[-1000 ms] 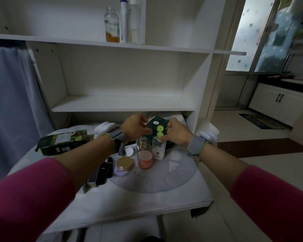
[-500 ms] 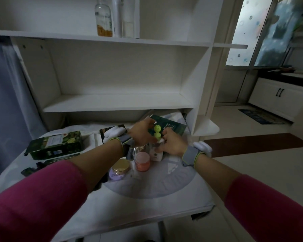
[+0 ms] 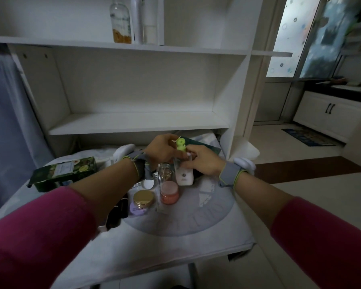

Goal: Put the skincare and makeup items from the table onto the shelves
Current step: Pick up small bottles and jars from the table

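Near the table's far edge, left hand and right hand curl fingers round green-capped bottles, seemingly picking up; next comes, probably, a lift onto the shelf.

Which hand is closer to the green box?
Left. The left hand, pinching the green cap, is right of the green box; the right hand, farther right, holds the white bottle.
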Motion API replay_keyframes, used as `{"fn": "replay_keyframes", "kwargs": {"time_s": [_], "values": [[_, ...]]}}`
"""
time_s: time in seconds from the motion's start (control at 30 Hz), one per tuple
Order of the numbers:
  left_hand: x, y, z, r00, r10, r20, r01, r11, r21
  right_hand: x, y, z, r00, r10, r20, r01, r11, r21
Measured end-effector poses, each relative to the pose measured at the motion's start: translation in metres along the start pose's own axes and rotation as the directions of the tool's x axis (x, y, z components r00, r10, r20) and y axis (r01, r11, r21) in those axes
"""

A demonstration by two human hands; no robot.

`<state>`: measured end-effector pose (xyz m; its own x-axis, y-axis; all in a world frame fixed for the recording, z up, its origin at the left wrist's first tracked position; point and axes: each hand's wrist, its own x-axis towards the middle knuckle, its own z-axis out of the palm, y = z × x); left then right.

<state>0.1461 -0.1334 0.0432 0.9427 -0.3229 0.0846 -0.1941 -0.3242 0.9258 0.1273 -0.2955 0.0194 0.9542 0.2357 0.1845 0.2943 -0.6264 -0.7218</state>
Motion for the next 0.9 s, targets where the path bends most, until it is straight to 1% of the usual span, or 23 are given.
{"fn": "replay_keyframes", "kwargs": {"time_s": [0.07, 0.17, 0.27, 0.33, 0.43, 0.53, 0.6, 0.73, 0.9], "values": [[-0.006, 0.006, -0.005, 1.0, -0.013, 0.021, 0.015, 0.996, -0.092, 0.001, -0.007, -0.002, 1.0, -0.005, 0.025, 0.004, 1.0, 0.021], [-0.013, 0.011, -0.012, 0.999, 0.022, 0.024, -0.017, 0.982, -0.188, 0.0, -0.015, -0.002, 0.998, -0.004, 0.068, -0.003, 0.995, 0.097], [-0.018, 0.014, -0.019, 0.997, 0.072, 0.041, -0.063, 0.979, -0.196, -0.004, -0.023, -0.001, 0.997, 0.031, 0.073, -0.044, 0.981, 0.188], [-0.022, 0.017, -0.023, 0.996, 0.063, 0.066, -0.045, 0.969, -0.242, -0.005, -0.025, 0.001, 0.997, 0.048, 0.062, -0.06, 0.977, 0.206], [-0.027, 0.019, -0.026, 0.999, -0.036, 0.037, 0.047, 0.934, -0.355, -0.003, -0.026, 0.003, 0.998, 0.044, 0.039, -0.05, 0.982, 0.18], [-0.029, 0.017, -0.028, 0.994, -0.087, 0.068, 0.104, 0.942, -0.318, -0.002, -0.03, 0.004, 1.0, 0.018, 0.009, -0.019, 0.99, 0.14], [-0.032, 0.019, -0.029, 0.989, -0.113, 0.098, 0.14, 0.931, -0.338, -0.002, -0.033, 0.003, 1.0, 0.004, -0.004, -0.004, 0.994, 0.106], [-0.037, 0.027, -0.032, 0.984, -0.129, 0.123, 0.169, 0.895, -0.413, -0.003, -0.036, 0.0, 0.999, -0.033, -0.016, 0.034, 0.999, 0.04], [-0.042, 0.032, -0.035, 0.986, -0.124, 0.112, 0.16, 0.899, -0.408, -0.006, -0.042, -0.004, 0.997, -0.071, -0.01, 0.071, 0.997, 0.018]]}}
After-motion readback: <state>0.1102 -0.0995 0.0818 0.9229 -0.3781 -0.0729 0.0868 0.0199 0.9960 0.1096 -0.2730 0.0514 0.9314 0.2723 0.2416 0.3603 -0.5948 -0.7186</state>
